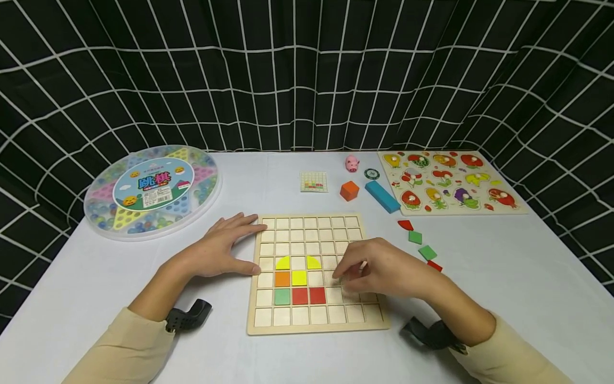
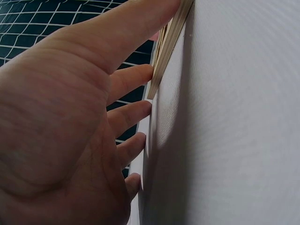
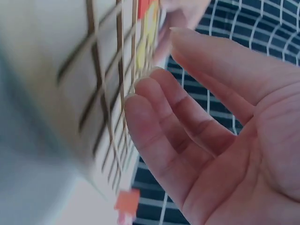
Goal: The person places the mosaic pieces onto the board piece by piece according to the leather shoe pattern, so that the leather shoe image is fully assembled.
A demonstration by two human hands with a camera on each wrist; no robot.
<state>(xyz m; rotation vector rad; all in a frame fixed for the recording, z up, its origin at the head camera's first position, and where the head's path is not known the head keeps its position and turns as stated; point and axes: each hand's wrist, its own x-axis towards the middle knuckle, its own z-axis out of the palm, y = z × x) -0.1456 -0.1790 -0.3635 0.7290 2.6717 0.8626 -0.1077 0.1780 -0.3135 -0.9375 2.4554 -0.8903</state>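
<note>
pale wood board [image 1: 298,263] on the table [image 1: 225,341], head view: left hand [image 1: 218,250] spread at its left edge, right hand [image 1: 379,266] loosely bent above. we judge: brace that edge, seat tiles [image 1: 299,278] squarely. left wrist: thumb [image 2: 131,30] and index [image 2: 133,78] meet wood. right wrist: palm [image 3: 234,178], hidden from the head view; nothing visibly gripped.

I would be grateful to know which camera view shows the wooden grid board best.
The head view: the wooden grid board lies wholly in frame from above, partly covered by the right hand. The left wrist view shows only its edge; the right wrist view, a slanted, blurred part of its grid.
</note>
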